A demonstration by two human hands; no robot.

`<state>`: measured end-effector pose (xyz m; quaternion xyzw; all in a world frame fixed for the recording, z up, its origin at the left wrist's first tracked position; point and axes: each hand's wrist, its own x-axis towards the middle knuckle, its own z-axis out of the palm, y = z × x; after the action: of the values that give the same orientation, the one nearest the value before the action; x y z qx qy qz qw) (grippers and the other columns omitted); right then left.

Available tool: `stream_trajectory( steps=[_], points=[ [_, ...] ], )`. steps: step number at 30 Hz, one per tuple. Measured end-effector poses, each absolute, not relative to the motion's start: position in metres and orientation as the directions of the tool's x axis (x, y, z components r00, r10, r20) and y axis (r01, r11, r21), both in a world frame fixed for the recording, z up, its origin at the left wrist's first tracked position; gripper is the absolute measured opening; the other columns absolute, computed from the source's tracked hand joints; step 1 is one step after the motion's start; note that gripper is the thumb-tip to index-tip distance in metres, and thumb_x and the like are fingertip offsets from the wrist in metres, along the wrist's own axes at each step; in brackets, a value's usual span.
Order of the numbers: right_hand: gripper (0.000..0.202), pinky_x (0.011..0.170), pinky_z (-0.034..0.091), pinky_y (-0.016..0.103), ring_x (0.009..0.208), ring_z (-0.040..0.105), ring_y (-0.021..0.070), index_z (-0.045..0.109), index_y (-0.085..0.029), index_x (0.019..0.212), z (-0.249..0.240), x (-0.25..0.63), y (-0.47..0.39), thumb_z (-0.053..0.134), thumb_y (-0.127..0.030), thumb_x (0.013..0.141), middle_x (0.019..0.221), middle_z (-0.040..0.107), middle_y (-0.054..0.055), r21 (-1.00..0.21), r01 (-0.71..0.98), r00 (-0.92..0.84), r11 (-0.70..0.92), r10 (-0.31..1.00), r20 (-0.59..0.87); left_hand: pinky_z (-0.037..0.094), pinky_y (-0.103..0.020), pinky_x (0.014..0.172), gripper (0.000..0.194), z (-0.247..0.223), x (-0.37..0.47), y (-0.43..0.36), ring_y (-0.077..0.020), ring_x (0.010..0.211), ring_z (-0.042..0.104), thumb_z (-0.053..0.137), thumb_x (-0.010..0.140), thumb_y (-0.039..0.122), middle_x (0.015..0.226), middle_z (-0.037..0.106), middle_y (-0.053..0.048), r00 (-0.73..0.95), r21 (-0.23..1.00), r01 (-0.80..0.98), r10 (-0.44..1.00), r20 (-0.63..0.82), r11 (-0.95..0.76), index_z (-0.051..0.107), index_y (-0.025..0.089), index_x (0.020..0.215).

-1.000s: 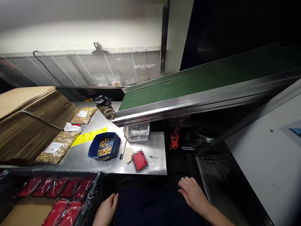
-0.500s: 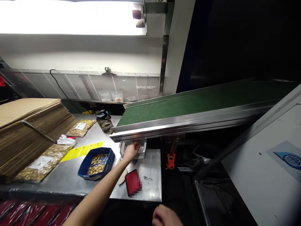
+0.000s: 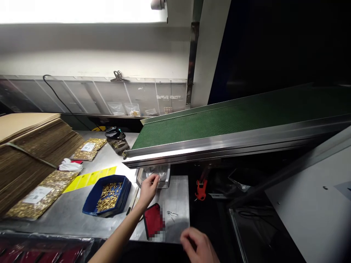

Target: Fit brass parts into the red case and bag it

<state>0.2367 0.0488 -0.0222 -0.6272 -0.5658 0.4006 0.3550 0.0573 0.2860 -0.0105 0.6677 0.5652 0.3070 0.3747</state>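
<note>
My left hand (image 3: 149, 187) is at the front of a clear-grey bin (image 3: 165, 179) under the conveyor's low end, thumb and fingertips pinched together; what they hold, if anything, is too small to name. Near the table's front right corner, my right hand (image 3: 197, 244) hovers with curled fingers, thumb and index apart, nothing visible between them. A red pouch with black edging (image 3: 153, 221) lies below my left hand, partly blurred out. Small metal tools (image 3: 172, 213) rest to its right. A blue tray (image 3: 124, 195) of small brass-coloured parts (image 3: 109, 197) stands left of my left forearm.
A green conveyor (image 3: 192, 126) slopes up to the right. Stacked cardboard (image 3: 33, 146), bags of brass parts (image 3: 89, 149), a yellow sheet (image 3: 90, 179) and a dark jar (image 3: 117, 140) are at left. An orange tool (image 3: 201, 190) hangs beyond the table's right edge.
My left hand has drawn back from inside the bin toward its front edge. My right hand has come further into view, its thumb and index more apart. The view has shifted slightly.
</note>
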Motion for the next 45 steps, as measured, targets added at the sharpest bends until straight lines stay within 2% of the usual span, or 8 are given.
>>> stream_trajectory(
  steps=[7, 10, 14, 19, 25, 31, 36, 45],
  points=[
    [0.05, 0.097, 0.052, 0.042, 0.11, 0.065, 0.0297, 0.06, -0.024, 0.127, 0.036, 0.207, 0.145, 0.077, -0.03, 0.081, 0.117, 0.069, 0.008, -0.911, 0.412, 0.063, -0.01, 0.998, 0.018, 0.053, -0.031, 0.07, 0.05, 0.021, 0.058, 0.202, -0.0223, 0.077, 0.066, 0.058, 0.093, 0.061, 0.081, 0.073, -0.008, 0.351, 0.966, 0.251, 0.925, -0.147, 0.058, 0.076, 0.014, 0.096],
    [0.021, 0.084, 0.056, 0.037, 0.09, 0.071, 0.0241, 0.068, -0.024, 0.113, 0.022, 0.211, 0.134, 0.061, -0.035, 0.097, 0.096, 0.073, 0.005, -0.978, 0.165, 0.003, -0.129, 0.991, -0.13, 0.057, -0.036, 0.085, 0.043, 0.02, 0.05, 0.172, -0.0264, 0.094, 0.071, 0.058, 0.097, 0.055, 0.098, 0.077, -0.011, 0.378, 0.974, 0.198, 0.909, -0.178, 0.109, 0.077, 0.018, 0.107],
    [0.032, 0.077, 0.057, 0.031, 0.081, 0.073, 0.0197, 0.072, -0.019, 0.111, -0.005, 0.225, 0.084, 0.064, -0.047, 0.098, 0.096, 0.075, 0.008, -0.897, -0.309, -0.102, -0.316, 0.949, -0.299, 0.038, -0.041, 0.119, 0.038, 0.011, 0.041, 0.139, -0.0281, 0.139, 0.05, 0.069, 0.095, 0.04, 0.145, 0.06, -0.008, 0.383, 0.979, 0.205, 0.921, -0.078, -0.002, 0.068, 0.03, 0.131],
    [0.028, 0.069, 0.052, 0.023, 0.075, 0.067, 0.0129, 0.075, -0.018, 0.106, -0.014, 0.244, 0.03, 0.075, -0.042, 0.093, 0.089, 0.073, 0.005, -0.722, -0.548, -0.141, -0.422, 0.897, -0.418, 0.05, -0.038, 0.102, 0.048, -0.008, 0.06, 0.119, -0.0249, 0.117, 0.064, 0.073, 0.092, 0.038, 0.13, 0.067, -0.01, 0.815, 0.881, 0.004, 0.509, -0.277, 0.472, 0.06, 0.026, 0.137],
    [0.042, 0.071, 0.053, 0.028, 0.082, 0.072, 0.0202, 0.076, -0.014, 0.104, -0.023, 0.285, -0.001, 0.071, -0.054, 0.093, 0.094, 0.077, 0.012, -0.834, -0.134, 0.081, -0.535, 0.833, -0.547, 0.038, -0.023, 0.064, 0.023, -0.038, 0.087, 0.115, -0.0109, 0.068, 0.05, 0.075, 0.089, 0.034, 0.077, 0.057, 0.002, 0.753, 0.849, 0.104, 0.516, -0.408, 0.519, 0.064, 0.015, 0.098],
    [0.036, 0.073, 0.049, 0.027, 0.078, 0.068, 0.0187, 0.069, -0.016, 0.089, -0.023, 0.297, -0.013, 0.079, -0.05, 0.085, 0.085, 0.075, 0.006, -0.829, -0.161, 0.174, -0.535, 0.812, -0.558, 0.045, -0.032, 0.083, 0.03, -0.029, 0.102, 0.097, -0.0195, 0.091, 0.057, 0.069, 0.092, 0.03, 0.101, 0.061, -0.003, 0.528, 0.957, 0.29, 0.838, -0.14, -0.023, 0.061, 0.023, 0.12],
    [0.035, 0.07, 0.046, 0.027, 0.075, 0.062, 0.0186, 0.069, -0.017, 0.085, -0.021, 0.284, -0.007, 0.072, -0.051, 0.089, 0.078, 0.069, 0.002, -0.871, 0.004, 0.107, -0.492, 0.866, -0.489, 0.047, -0.026, 0.073, 0.035, -0.019, 0.115, 0.076, -0.0179, 0.087, 0.062, 0.086, 0.078, 0.032, 0.097, 0.067, 0.001, 0.771, 0.975, 0.195, 0.598, -0.221, 0.109, 0.064, 0.024, 0.103],
    [0.047, 0.064, 0.032, 0.028, 0.063, 0.051, 0.0123, 0.043, -0.02, 0.061, -0.016, 0.276, -0.006, 0.051, -0.043, 0.101, 0.082, 0.068, 0.0, -0.632, 0.639, 0.441, -0.438, 0.882, -0.166, 0.037, -0.032, 0.075, 0.021, -0.039, 0.095, 0.075, -0.0197, 0.081, 0.048, 0.045, 0.079, 0.002, 0.085, 0.049, 0.0, 0.437, 0.89, 0.45, 0.887, -0.152, -0.068, 0.047, 0.022, 0.084]
  ],
)
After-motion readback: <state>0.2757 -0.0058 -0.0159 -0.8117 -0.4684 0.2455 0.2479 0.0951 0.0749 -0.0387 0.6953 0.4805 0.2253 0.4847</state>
